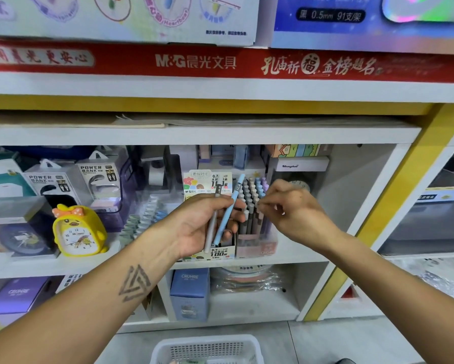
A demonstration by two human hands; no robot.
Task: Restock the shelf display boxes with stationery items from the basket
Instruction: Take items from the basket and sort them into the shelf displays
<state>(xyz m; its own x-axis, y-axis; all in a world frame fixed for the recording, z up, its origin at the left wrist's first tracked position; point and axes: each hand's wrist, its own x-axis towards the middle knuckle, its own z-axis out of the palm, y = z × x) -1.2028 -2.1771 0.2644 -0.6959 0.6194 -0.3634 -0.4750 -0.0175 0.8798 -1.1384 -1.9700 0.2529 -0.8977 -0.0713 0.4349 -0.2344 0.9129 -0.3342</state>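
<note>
White plastic basket [207, 348] sits on the floor below the pen box [254, 227], within easy reach. Above it, the left hand [202, 227] grips a blue pen [230, 210] and a grey pen [212, 224] as ready stock. The right hand [291, 208], fingers pinched shut, touches the box's pen tops, probably seating one.

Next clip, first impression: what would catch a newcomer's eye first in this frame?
Centre frame, the left hand holds a light blue pen and a grey pen, while the right hand pinches at the pastel pens standing in the display box on the middle shelf. To the left on that shelf sits a bright yellow duck clock, and a white basket lies at the bottom edge.
</note>
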